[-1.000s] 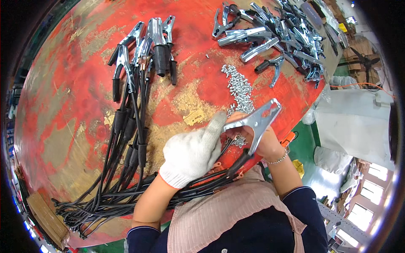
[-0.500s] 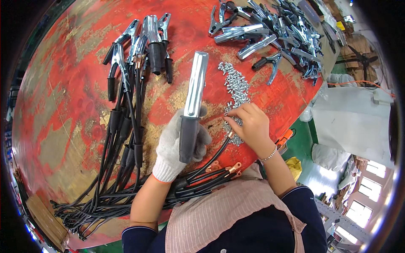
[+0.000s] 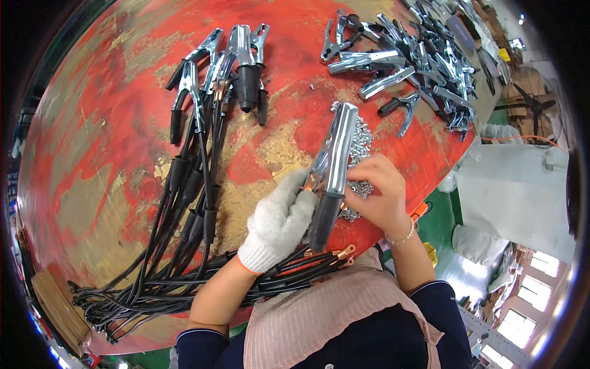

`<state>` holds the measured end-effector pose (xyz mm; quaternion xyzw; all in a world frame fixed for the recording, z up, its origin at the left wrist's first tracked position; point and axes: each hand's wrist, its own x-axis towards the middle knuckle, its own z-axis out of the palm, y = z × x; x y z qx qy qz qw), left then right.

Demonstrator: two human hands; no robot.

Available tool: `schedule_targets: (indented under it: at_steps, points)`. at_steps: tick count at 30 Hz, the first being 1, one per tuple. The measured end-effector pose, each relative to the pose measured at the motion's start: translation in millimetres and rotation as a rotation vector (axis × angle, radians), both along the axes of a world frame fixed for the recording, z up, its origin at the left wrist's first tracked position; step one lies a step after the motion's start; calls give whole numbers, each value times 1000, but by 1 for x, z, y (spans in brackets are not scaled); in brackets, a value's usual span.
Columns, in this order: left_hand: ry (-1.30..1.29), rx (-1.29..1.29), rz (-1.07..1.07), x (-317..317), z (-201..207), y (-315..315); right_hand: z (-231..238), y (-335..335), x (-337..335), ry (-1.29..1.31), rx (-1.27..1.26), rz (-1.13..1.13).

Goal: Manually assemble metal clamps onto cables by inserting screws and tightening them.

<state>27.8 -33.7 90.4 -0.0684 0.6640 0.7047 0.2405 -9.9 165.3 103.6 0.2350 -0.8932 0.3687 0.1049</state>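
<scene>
My left hand [image 3: 275,222], in a white knitted glove, is closed on a battery clamp [image 3: 342,150] with silver metal jaws and a black handle sleeve. The clamp tilts up to the right. A copper piece [image 3: 312,182] shows between the gloved fingers and the clamp's side. My bare right hand [image 3: 382,194] is at the clamp's right side, its fingers bent together. The clamp partly hides those fingertips, and I cannot make out what they pinch. Right behind the clamp lies a heap of small silver screws [image 3: 361,140], partly covered by the clamp and my hand.
At the left, several clamps [image 3: 187,92] lie joined to black cables [image 3: 157,289]. Cable ends with copper lugs [image 3: 345,255] lie along the near edge. A large pile of loose clamps [image 3: 424,61] covers the far right of the worn red table [image 3: 123,141].
My left hand has moved right with the clamp and turned it, so its side shows. My right hand has come from the screws to the clamp. The view has shifted slightly.
</scene>
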Motion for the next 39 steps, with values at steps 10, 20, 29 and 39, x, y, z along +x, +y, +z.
schedule_targets:
  at_steps: [10, 20, 29, 39]
  points:
    - [178, -179, 38, 1, 3, -1, 13, -34, -2, 141, 56, 33]
    - [231, -259, 12, -1, 10, -3, 15, -38, -2, 154, 50, 42]
    - [220, -244, 7, -1, 10, -2, 12, -34, -3, 153, 32, 60]
    - [246, -245, 26, 1, 2, -1, 9, -32, 1, 153, 28, 73]
